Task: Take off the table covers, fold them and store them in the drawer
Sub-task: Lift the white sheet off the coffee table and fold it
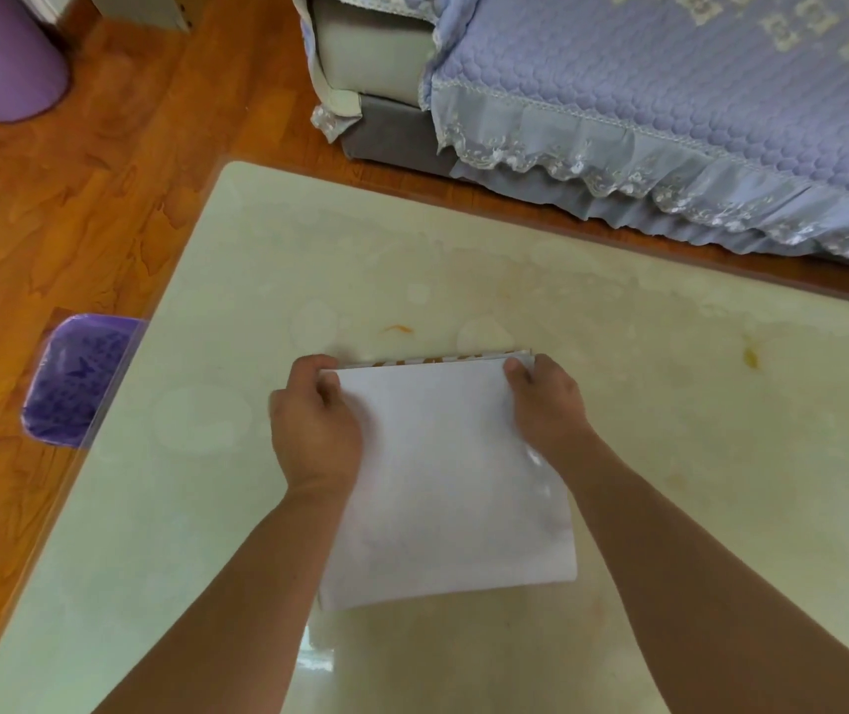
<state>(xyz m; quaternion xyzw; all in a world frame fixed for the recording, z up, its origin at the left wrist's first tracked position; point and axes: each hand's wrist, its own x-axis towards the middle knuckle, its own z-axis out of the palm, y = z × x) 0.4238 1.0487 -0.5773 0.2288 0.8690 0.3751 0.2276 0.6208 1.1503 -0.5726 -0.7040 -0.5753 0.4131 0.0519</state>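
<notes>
— On the near middle of the glossy cream table (644,456), what lies there?

— Our folded table cover (443,481), white side up, with a patterned orange edge showing at its far side.

— And your fingers?

— My left hand (317,420) pinches the far left corner, thumb on top. My right hand (548,399) pinches the far right corner the same way.

— Around us?

— At the left edge a purple-lined bin (77,378) on the wooden floor (77,198); far right, a sofa with a lilac lace-trimmed cover (670,95).
</notes>
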